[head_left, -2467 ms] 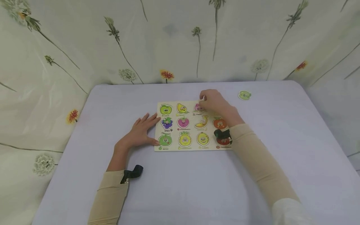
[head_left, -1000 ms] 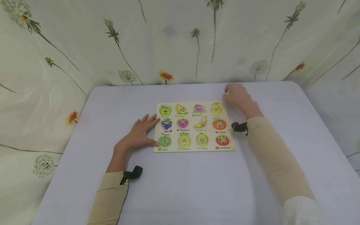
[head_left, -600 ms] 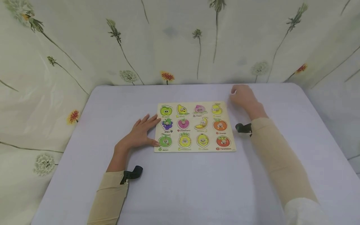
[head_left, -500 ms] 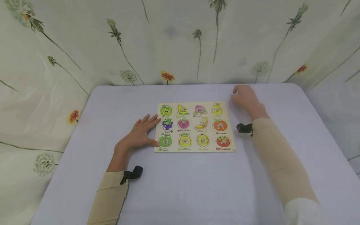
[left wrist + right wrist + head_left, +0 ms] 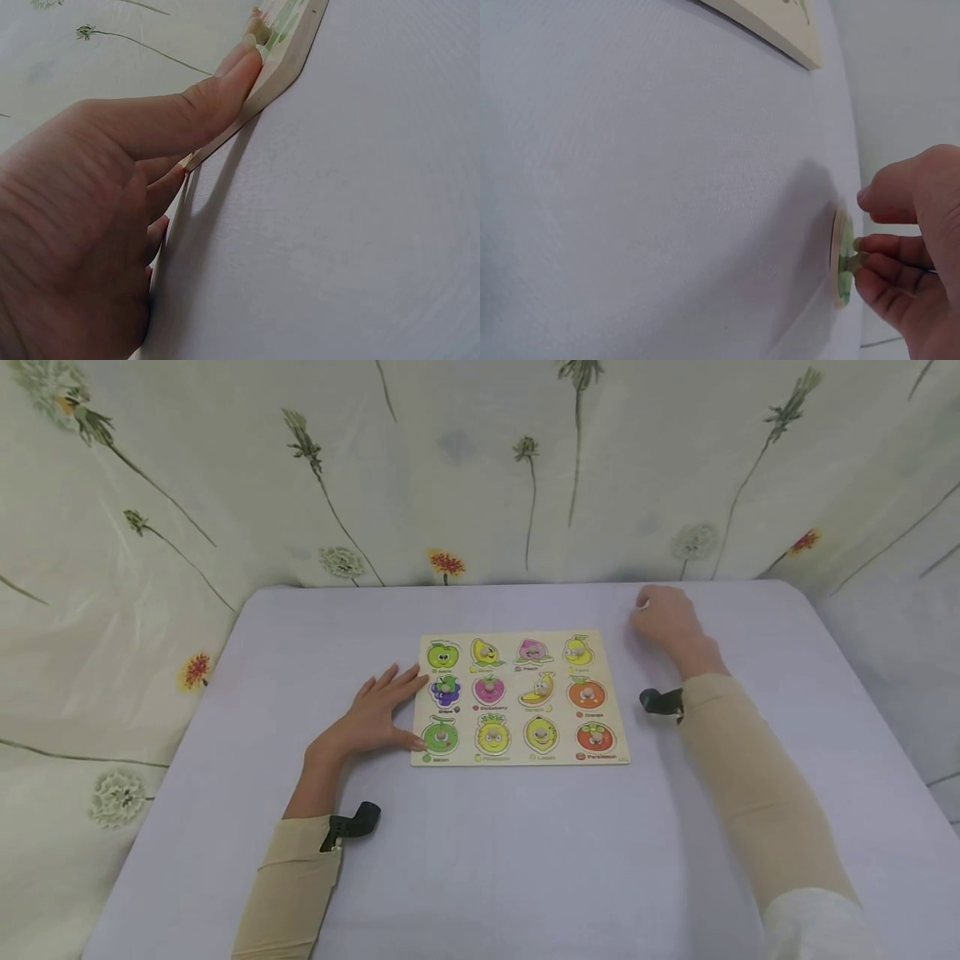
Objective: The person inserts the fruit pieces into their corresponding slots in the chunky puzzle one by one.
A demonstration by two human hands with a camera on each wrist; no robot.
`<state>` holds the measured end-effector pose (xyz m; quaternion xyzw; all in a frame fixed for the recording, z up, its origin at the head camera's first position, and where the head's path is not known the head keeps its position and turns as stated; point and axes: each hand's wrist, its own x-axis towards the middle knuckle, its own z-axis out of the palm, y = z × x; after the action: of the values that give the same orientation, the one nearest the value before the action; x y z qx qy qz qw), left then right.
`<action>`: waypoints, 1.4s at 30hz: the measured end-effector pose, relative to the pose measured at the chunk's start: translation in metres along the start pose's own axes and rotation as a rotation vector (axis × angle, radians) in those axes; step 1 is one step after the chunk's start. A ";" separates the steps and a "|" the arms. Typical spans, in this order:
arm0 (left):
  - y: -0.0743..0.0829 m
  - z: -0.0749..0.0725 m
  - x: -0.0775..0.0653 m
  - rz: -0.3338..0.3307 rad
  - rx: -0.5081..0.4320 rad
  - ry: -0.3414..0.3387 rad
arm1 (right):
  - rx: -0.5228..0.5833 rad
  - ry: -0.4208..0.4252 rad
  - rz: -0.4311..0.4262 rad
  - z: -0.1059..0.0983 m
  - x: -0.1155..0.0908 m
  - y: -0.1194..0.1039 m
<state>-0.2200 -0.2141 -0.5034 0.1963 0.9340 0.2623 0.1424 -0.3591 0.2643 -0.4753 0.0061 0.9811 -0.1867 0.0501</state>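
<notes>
My left hand [image 5: 369,714] rests at the left edge of a wooden fruit puzzle board [image 5: 517,752], fingers spread and straight. In the left wrist view its thumb [image 5: 180,116] lies along the board's rim. Right of the board, my right hand [image 5: 667,620] has curled fingers. The right wrist view has its fingertips at the knob of a green puzzle piece [image 5: 840,259], with the thumb [image 5: 896,191] apart from the knob. The piece sits flat and close over the table; in the head view the hand hides it.
A white cloth covers the table [image 5: 510,860], which backs onto a flower-printed curtain [image 5: 480,485]. Fruit pieces with knobs, such as the orange [image 5: 587,693] and the banana [image 5: 538,690], sit in the board. A dark camera [image 5: 660,700] is strapped to the right wrist.
My right hand has moved right from over the board to the green piece, covering it, and has shifted slightly further right in the last half second. The left hand and the board have stayed put.
</notes>
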 end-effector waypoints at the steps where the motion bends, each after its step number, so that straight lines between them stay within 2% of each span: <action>1: 0.000 0.000 0.000 0.001 -0.004 0.000 | 0.003 0.013 -0.005 -0.001 -0.001 0.000; 4: 0.000 0.000 -0.001 0.007 -0.010 0.002 | 0.006 0.050 -0.020 -0.002 -0.005 0.000; 12: -0.001 0.001 0.000 -0.003 -0.005 0.007 | 0.022 0.062 0.022 -0.004 -0.009 0.001; 26: -0.001 0.000 -0.001 0.003 -0.007 0.003 | 0.040 0.184 0.004 -0.001 -0.005 0.027; 35: -0.001 0.000 -0.001 -0.001 -0.008 -0.003 | 0.060 0.150 0.027 0.000 -0.007 0.034; 42: -0.004 0.003 0.001 -0.002 0.011 0.001 | 0.062 0.159 0.030 0.001 -0.009 0.032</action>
<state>-0.2212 -0.2156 -0.5081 0.1962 0.9358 0.2569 0.1410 -0.3488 0.2939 -0.4866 0.0372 0.9756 -0.2151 -0.0252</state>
